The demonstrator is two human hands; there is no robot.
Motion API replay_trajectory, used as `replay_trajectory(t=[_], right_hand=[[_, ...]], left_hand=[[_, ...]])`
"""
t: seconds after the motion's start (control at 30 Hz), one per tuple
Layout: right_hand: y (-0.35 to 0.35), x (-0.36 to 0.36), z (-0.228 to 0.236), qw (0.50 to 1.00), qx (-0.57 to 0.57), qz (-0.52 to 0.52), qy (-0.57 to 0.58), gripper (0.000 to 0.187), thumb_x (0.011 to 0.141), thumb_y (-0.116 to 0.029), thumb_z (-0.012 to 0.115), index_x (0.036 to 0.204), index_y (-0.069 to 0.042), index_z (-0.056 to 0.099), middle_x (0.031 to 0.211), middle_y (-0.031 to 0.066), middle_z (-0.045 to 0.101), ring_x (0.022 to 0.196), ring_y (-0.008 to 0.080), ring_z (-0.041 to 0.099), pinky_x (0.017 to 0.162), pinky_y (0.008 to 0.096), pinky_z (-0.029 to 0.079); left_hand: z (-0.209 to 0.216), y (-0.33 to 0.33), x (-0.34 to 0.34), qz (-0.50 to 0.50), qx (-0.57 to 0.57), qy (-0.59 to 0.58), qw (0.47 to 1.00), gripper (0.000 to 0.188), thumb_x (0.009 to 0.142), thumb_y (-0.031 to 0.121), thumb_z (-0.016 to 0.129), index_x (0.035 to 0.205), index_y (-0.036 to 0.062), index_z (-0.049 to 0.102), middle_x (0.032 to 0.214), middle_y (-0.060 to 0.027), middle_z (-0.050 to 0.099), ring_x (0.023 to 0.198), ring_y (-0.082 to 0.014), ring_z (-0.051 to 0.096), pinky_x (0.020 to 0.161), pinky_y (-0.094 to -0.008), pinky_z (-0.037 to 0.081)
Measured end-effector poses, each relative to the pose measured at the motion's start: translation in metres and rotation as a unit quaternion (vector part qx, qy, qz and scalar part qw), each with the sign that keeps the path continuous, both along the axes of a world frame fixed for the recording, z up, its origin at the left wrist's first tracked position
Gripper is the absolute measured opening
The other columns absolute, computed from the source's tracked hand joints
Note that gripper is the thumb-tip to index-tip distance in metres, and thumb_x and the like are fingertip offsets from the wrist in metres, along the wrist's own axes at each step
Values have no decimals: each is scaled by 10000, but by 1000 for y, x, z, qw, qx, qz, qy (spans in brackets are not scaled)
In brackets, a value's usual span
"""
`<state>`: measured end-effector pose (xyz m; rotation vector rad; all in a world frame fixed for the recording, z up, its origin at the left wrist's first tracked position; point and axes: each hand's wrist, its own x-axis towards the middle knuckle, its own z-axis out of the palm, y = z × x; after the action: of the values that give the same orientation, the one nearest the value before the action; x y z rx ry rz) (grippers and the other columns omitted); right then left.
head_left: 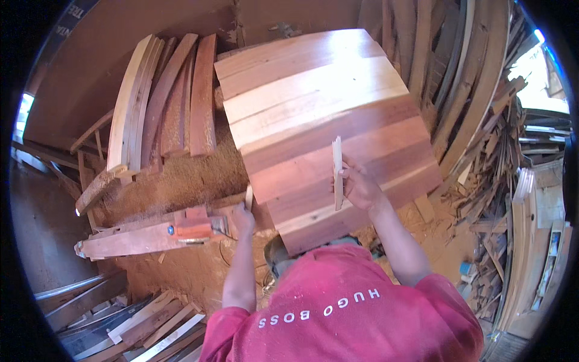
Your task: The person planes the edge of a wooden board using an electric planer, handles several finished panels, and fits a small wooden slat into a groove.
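Note:
My right hand [360, 187] is closed on a thin, pale wood strip [338, 172] with a splintered upper end, held upright between thumb and fingers. Under it lies a broad panel [325, 130] of light and reddish boards set edge to edge. My left hand [242, 218] is closed at the panel's near left edge. A short pale piece of wood [249, 198] sticks up from its fingers. Left of that hand, an orange-red power tool [196, 229], seemingly a planer, rests on a long plank [132, 242].
Long boards [172, 96] lean side by side behind a sawdust heap [181, 184] at the far left. More boards [470, 78] stand at the far right, above piled offcuts [497, 163]. Wood strips [157, 326] lie at the near left. Sawdust covers the floor.

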<state>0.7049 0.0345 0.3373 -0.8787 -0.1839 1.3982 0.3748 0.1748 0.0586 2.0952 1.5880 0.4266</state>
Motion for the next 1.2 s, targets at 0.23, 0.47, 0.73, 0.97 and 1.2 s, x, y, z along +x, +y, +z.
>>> replay_trajectory(t=[0.23,0.47,0.73,0.97,1.2], right_hand=[[111,113,-79,846,-81,-20,-527,290,958,-84,547,1234,2,580,947,73,664,878,178,649,745,317,521],[284,257,-110,635,-15,-86,-767,274,968,-113,525,1232,-86,594,1015,199,603,856,367,630,748,446,509],[461,393,-150,519,74,-68,-849,277,893,-29,582,1158,-86,639,1056,161,628,983,369,615,849,444,505],[527,421,-176,424,106,-3,-899,228,900,-131,578,1112,-133,661,1077,113,638,1084,343,574,932,445,454],[532,430,-192,473,106,-8,-875,213,927,-186,577,1093,-57,614,1071,148,637,1076,376,577,908,456,466]], left_hand=[[3,-12,12,54,51,0,997,238,846,54,561,1055,-22,648,1021,-221,591,997,-408,527,899,-481,419],[111,90,108,136,75,-66,986,311,969,189,562,1204,-11,599,1128,-193,563,1089,-350,517,960,-419,420],[95,323,328,-146,221,-83,961,301,917,206,601,1168,40,614,1152,-173,595,1097,-362,546,970,-461,410],[76,459,490,-147,285,-68,945,490,887,363,615,1280,81,538,1179,-155,617,1165,-355,538,1010,-488,386],[78,482,537,-190,143,-91,967,446,901,391,623,1188,50,606,1068,-195,670,1033,-380,614,900,-468,473]])
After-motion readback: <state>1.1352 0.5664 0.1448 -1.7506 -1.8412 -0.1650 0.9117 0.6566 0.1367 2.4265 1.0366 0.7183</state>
